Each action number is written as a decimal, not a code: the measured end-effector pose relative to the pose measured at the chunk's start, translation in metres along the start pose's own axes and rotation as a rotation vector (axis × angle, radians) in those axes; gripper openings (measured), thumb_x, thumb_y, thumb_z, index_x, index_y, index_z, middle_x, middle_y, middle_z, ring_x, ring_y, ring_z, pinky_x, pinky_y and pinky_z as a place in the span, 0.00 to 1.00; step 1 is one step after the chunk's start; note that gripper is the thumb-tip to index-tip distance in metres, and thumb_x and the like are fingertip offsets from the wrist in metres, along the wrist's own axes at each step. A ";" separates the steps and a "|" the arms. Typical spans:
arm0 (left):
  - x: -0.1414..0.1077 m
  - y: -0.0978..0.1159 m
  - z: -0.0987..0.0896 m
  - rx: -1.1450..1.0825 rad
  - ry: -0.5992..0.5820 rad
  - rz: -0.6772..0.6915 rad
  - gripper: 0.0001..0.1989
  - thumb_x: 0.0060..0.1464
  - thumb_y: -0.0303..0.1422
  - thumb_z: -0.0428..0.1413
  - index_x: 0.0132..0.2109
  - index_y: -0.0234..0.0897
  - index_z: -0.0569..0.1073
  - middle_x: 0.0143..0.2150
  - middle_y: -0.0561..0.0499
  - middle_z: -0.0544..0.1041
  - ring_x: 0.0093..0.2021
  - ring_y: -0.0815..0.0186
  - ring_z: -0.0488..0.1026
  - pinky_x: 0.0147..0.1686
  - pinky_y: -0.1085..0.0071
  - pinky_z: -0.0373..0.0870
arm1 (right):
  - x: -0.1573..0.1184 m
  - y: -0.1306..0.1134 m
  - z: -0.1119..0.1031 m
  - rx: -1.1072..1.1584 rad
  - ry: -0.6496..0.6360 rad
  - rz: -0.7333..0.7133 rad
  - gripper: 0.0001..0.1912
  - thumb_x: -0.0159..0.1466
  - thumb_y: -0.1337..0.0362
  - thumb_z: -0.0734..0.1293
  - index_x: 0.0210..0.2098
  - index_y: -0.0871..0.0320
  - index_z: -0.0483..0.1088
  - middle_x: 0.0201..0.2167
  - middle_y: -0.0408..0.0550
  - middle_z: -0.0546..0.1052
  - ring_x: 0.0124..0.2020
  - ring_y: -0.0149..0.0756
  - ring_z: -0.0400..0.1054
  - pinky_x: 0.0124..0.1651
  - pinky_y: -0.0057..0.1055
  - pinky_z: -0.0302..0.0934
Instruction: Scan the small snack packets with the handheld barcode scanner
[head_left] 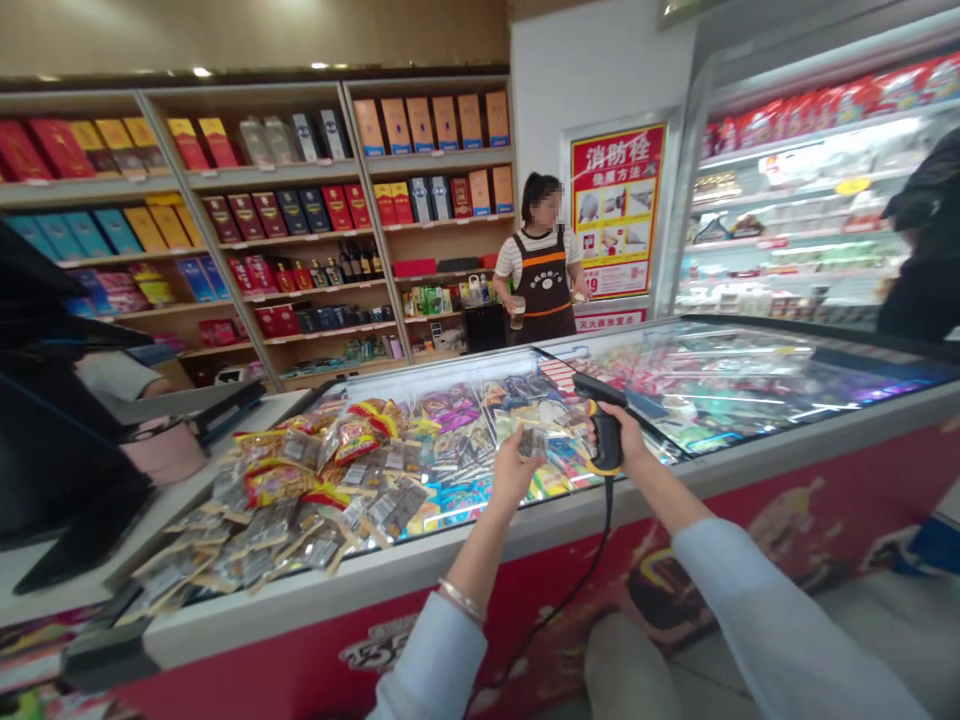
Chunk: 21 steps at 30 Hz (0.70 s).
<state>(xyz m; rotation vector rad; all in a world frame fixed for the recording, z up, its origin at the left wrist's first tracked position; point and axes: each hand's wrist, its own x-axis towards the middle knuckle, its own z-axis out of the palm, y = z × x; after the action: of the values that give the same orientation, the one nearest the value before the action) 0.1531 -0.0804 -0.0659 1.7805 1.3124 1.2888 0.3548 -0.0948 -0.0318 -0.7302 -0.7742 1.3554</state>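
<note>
Scanner (607, 447) in right hand (627, 432)

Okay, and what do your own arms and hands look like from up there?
Both arms are in light blue sleeves, the left sleeve and the right sleeve, each ending on the forearm. Past the left cuff sits a silver-coloured bangle; none shows on the right. The left hand and right hand wear no gloves.
</note>
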 end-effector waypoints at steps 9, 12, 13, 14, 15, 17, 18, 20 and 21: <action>-0.026 0.015 0.062 0.403 -0.052 0.225 0.27 0.52 0.28 0.56 0.60 0.35 0.65 0.62 0.37 0.64 0.61 0.54 0.64 0.60 0.57 0.61 | 0.003 -0.024 -0.074 -0.041 0.164 -0.063 0.09 0.53 0.58 0.67 0.27 0.57 0.67 0.15 0.42 0.68 0.14 0.29 0.61 0.17 0.25 0.59; -0.035 0.017 0.064 0.537 -0.050 0.348 0.21 0.56 0.27 0.50 0.57 0.36 0.68 0.62 0.39 0.65 0.61 0.55 0.64 0.60 0.55 0.61 | 0.007 -0.023 -0.080 -0.008 0.183 -0.080 0.09 0.54 0.58 0.66 0.28 0.57 0.67 0.16 0.42 0.68 0.15 0.29 0.62 0.17 0.25 0.59; -0.037 0.017 0.064 0.565 -0.061 0.359 0.20 0.57 0.26 0.49 0.57 0.35 0.68 0.61 0.39 0.66 0.60 0.56 0.65 0.60 0.56 0.62 | 0.008 -0.022 -0.080 -0.001 0.191 -0.072 0.08 0.54 0.59 0.66 0.28 0.57 0.68 0.16 0.42 0.68 0.15 0.29 0.62 0.17 0.25 0.59; -0.038 0.017 0.065 0.585 -0.071 0.359 0.20 0.57 0.25 0.48 0.56 0.35 0.68 0.60 0.39 0.67 0.60 0.56 0.65 0.60 0.57 0.62 | 0.008 -0.021 -0.079 -0.002 0.202 -0.059 0.08 0.55 0.59 0.65 0.28 0.58 0.67 0.16 0.42 0.68 0.15 0.29 0.62 0.17 0.25 0.59; -0.038 0.017 0.066 0.596 -0.080 0.358 0.20 0.57 0.25 0.47 0.56 0.34 0.68 0.60 0.39 0.68 0.60 0.57 0.65 0.60 0.58 0.62 | 0.009 -0.021 -0.078 -0.011 0.216 -0.042 0.07 0.55 0.60 0.65 0.28 0.58 0.67 0.16 0.42 0.68 0.14 0.29 0.61 0.16 0.25 0.59; -0.038 0.016 0.068 0.596 -0.087 0.360 0.21 0.57 0.23 0.46 0.57 0.34 0.68 0.60 0.39 0.68 0.62 0.57 0.63 0.61 0.58 0.62 | 0.009 -0.019 -0.075 -0.040 0.250 -0.014 0.06 0.56 0.61 0.64 0.28 0.58 0.67 0.15 0.42 0.68 0.14 0.29 0.62 0.16 0.24 0.59; -0.038 0.015 0.069 0.590 -0.088 0.362 0.22 0.57 0.23 0.46 0.58 0.34 0.67 0.60 0.39 0.67 0.62 0.58 0.63 0.61 0.59 0.61 | 0.010 -0.018 -0.073 -0.052 0.265 -0.007 0.06 0.57 0.61 0.64 0.28 0.58 0.66 0.15 0.43 0.69 0.14 0.29 0.62 0.16 0.24 0.59; -0.038 0.013 0.071 0.573 -0.088 0.365 0.23 0.56 0.21 0.46 0.58 0.33 0.67 0.60 0.38 0.67 0.64 0.58 0.61 0.62 0.59 0.61 | 0.009 -0.018 -0.071 -0.071 0.285 -0.003 0.06 0.57 0.62 0.64 0.28 0.58 0.66 0.15 0.43 0.69 0.14 0.30 0.62 0.15 0.24 0.59; -0.038 0.013 0.072 0.565 -0.089 0.363 0.23 0.56 0.20 0.46 0.58 0.33 0.67 0.60 0.37 0.68 0.64 0.59 0.61 0.62 0.59 0.60 | 0.009 -0.018 -0.070 -0.077 0.288 -0.002 0.06 0.57 0.61 0.64 0.29 0.58 0.66 0.15 0.43 0.69 0.14 0.30 0.62 0.15 0.25 0.59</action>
<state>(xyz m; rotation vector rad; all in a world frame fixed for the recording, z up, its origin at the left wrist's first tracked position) 0.2221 -0.1133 -0.0952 2.5308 1.4435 1.0557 0.4232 -0.0880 -0.0559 -0.9610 -0.5996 1.1899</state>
